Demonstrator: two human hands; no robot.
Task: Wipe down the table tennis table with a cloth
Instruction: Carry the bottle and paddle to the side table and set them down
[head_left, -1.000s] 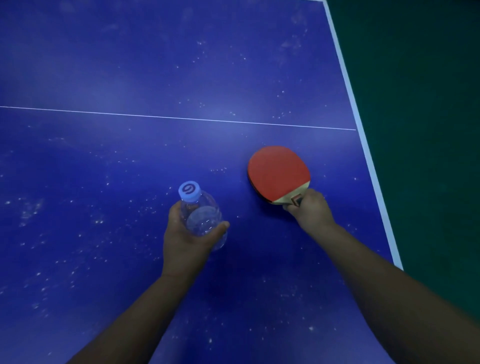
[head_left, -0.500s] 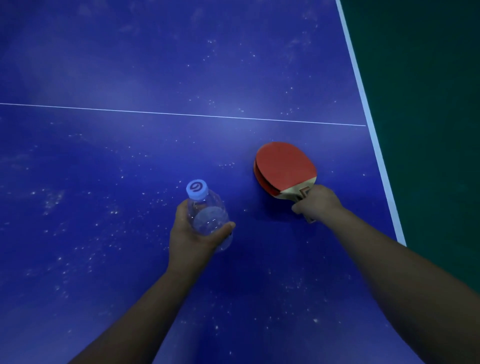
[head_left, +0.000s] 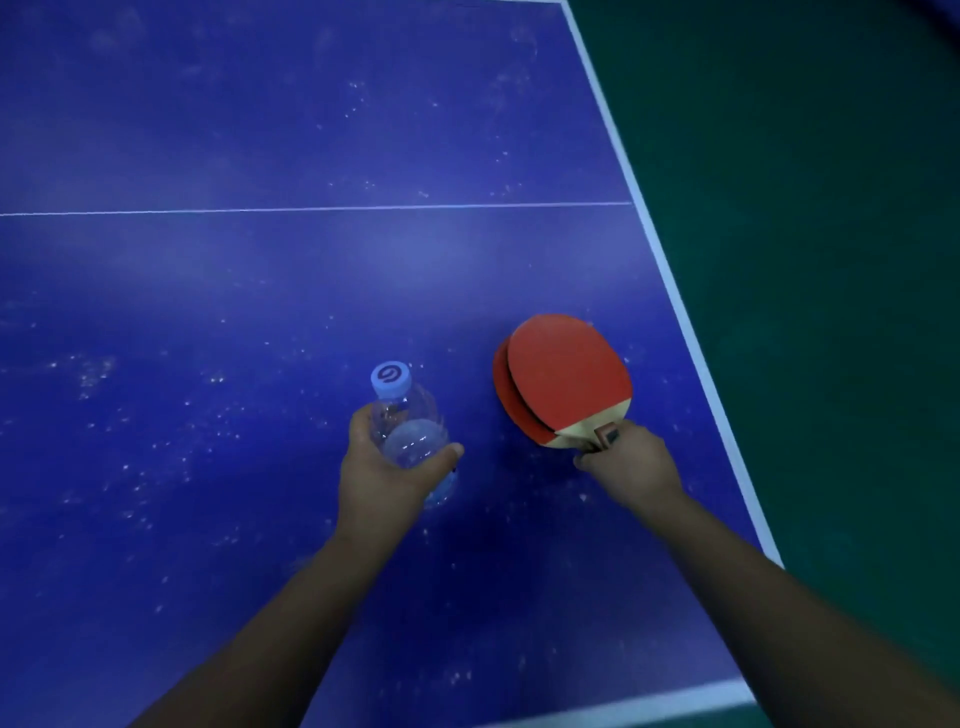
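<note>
Over the last second my view has swung, so the table's (head_left: 260, 286) right edge line and near corner now show at the lower right of the frame, while both hands have kept their grips. My left hand (head_left: 384, 467) is wrapped around a clear water bottle (head_left: 410, 431), thumb across its front, at the lower middle of the frame; its blue cap (head_left: 390, 379) points toward the upper left, so its long axis tilts a little off upright. My right hand (head_left: 628, 462) is clamped on the handles of what look like two stacked red paddles (head_left: 566, 379), whose blades now look raised off the blue surface, though I cannot be sure. Their long axis runs from my fist at lower right up toward the upper left. I read this as clearing the surface before any wiping starts. The table fills most of the frame, its thin center line running left to right across the upper third, and pale specks of dust are scattered over the left and middle. No cloth is in view, so the wiping has not begun.
</note>
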